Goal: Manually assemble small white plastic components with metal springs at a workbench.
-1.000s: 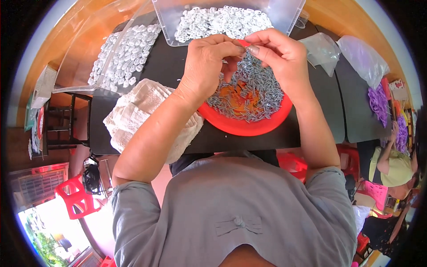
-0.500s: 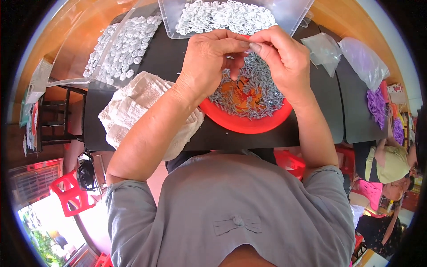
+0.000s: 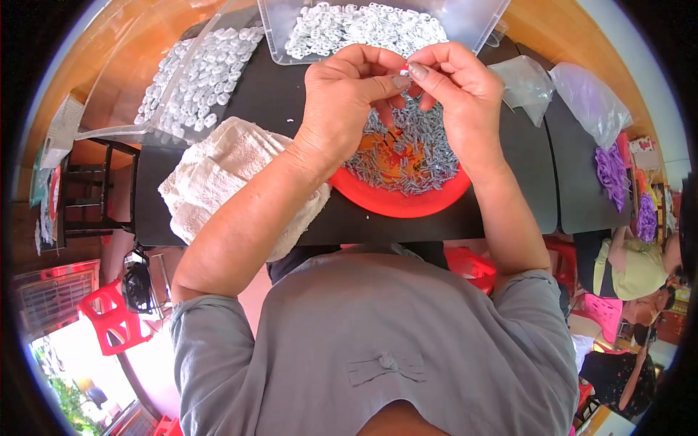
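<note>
Above a red basin (image 3: 407, 209) both my hands meet, thumbs and index fingertips pinched close together. A tiny white piece (image 3: 404, 72) shows between the fingertips; its exact kind is too small to make out. My left hand (image 3: 350, 87) and my right hand (image 3: 459, 86) both seem to press on it. Many small grey screw-like pieces (image 3: 429, 149) lie in the basin under them. Behind my hands stands a clear plastic bin (image 3: 273, 40) with many small white oval plastic parts (image 3: 363, 30).
At the left, a second clear bin (image 3: 109, 135) holds similar white parts (image 3: 195, 80). A crumpled cream towel (image 3: 218, 174) lies under my left forearm. Clear plastic bags (image 3: 592, 102) rest on the dark table (image 3: 520, 189) at the right. Another person (image 3: 632, 269) is at the far right.
My hands have shifted slightly, and the small piece between the fingertips shows more plainly. Both hands stay pinched together over the basin.
</note>
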Available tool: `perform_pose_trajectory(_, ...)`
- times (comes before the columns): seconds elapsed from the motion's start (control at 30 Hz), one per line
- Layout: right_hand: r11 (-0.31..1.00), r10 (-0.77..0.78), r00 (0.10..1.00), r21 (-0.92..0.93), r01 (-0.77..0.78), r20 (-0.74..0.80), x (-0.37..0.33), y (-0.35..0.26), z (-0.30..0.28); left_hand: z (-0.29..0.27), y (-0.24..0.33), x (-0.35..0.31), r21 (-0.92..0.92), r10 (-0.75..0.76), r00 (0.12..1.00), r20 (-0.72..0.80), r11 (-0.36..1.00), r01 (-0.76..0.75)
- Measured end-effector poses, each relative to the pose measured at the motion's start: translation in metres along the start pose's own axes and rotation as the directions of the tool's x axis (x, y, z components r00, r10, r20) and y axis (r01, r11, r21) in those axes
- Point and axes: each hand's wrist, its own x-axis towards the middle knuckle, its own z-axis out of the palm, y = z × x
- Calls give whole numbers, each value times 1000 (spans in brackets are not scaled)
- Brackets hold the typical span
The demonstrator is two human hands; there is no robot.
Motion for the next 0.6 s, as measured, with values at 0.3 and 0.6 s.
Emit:
perform_pose_trajectory(0.3,992,-92,996,-85,91,-5,0,11,1,-1,-9,1,56,-46,999,-11,997,47)
perform_pose_trajectory(0.6,980,-101,994,-169,108,52,3,6,-5,-8,2,1,7,-117,993,11,993,117)
